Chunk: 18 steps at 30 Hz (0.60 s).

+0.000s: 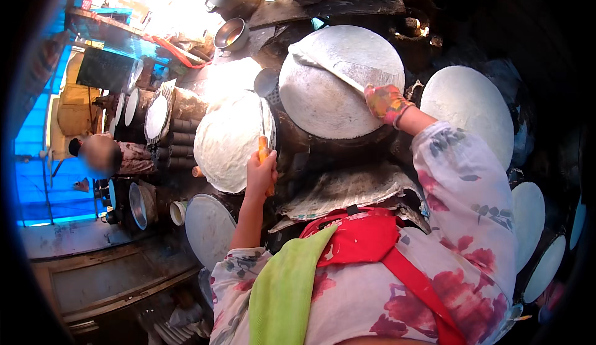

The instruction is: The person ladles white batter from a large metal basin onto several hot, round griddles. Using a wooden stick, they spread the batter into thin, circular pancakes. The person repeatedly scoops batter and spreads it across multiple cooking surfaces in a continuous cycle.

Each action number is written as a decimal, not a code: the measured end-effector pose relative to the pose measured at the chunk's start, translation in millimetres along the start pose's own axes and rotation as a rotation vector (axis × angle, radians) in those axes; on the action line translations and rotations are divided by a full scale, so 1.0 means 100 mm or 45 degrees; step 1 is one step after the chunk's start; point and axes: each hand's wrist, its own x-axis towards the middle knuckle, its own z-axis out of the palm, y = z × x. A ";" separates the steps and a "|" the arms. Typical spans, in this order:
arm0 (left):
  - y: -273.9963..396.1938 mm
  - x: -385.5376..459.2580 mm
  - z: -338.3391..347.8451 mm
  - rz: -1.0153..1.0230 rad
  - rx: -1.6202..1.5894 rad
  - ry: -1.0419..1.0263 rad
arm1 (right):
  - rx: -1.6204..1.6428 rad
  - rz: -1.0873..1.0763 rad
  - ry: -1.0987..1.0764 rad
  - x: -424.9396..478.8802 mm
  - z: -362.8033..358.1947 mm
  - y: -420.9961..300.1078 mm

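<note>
My left hand [261, 173] is closed around the orange wooden handle of a long tool [263, 148], whose thin metal part lies along the right side of a round mass of pale dough or batter [224, 144]. My right hand [385, 103], in a patterned cloth glove, is on the round griddle [326, 105] near its right side. From it a pale strip [333, 71], perhaps a thin sheet's edge or a flat scraper, runs up and left across the griddle; which of these cannot be told. The fingers' hold on it is partly hidden by the glove.
Another round pale griddle [470, 107] stands at the right. A metal pan [230, 35] sits beyond the dough. Layered, scorched sheets [349, 189] lie between me and the griddle. A person [135, 157] is at the left, near stacked cylinders [181, 144]. A pale disc [209, 228] stands lower left.
</note>
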 end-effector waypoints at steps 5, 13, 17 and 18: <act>-0.10 -0.25 -0.08 -0.049 -0.042 0.075 | 0.040 0.078 0.105 -0.03 -0.21 0.10; -0.10 -0.19 -0.06 -0.054 -0.086 0.061 | -0.025 -0.176 -0.145 0.23 -0.18 0.17; -0.17 -0.40 -0.11 -0.107 -0.121 0.100 | -0.008 -0.241 -0.091 -0.16 -0.28 0.14; -0.17 -0.44 -0.11 -0.099 -0.147 0.110 | -0.054 -0.230 -0.037 -0.16 -0.30 0.15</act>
